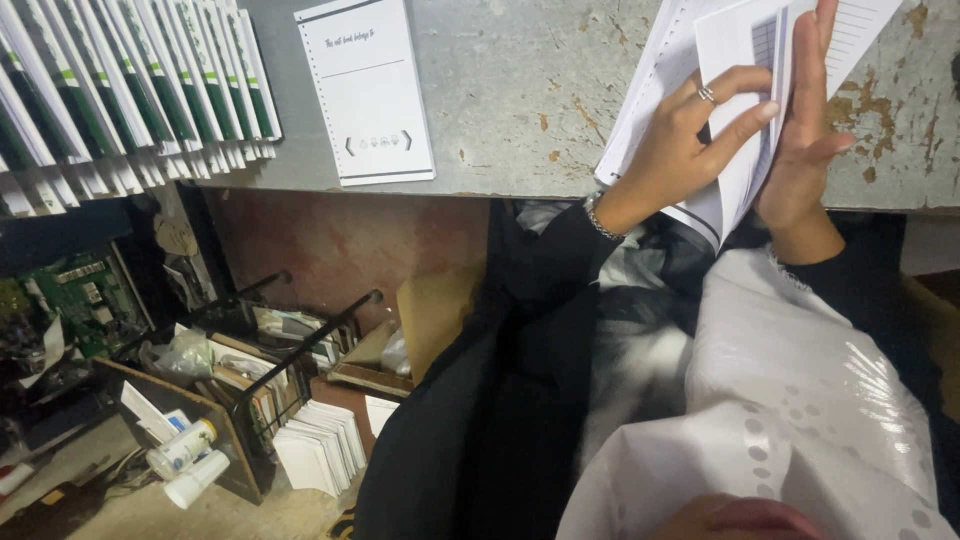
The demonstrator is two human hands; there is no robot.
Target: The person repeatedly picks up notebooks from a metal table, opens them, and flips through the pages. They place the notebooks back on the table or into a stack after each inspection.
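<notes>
My left hand (690, 140), with a ring and a bracelet, grips a stack of white ruled sheets (740, 40) at the edge of a worn grey metal table (520, 110). Its fingers reach across the top sheet and slip between the pages. My right hand (803, 130) stands flat and upright against the right side of the same stack, fingers pointing away from me. The stack's lower corner hangs over the table edge above my black garment and white dotted scarf (800, 400).
A white punched cover sheet (365, 90) lies on the table left of the stack. Fanned green-and-white booklets (130, 90) fill the far left. Under the table are a metal rack (300, 345), piled white paper (320, 445), a green circuit board (85, 300) and white cups (185, 460).
</notes>
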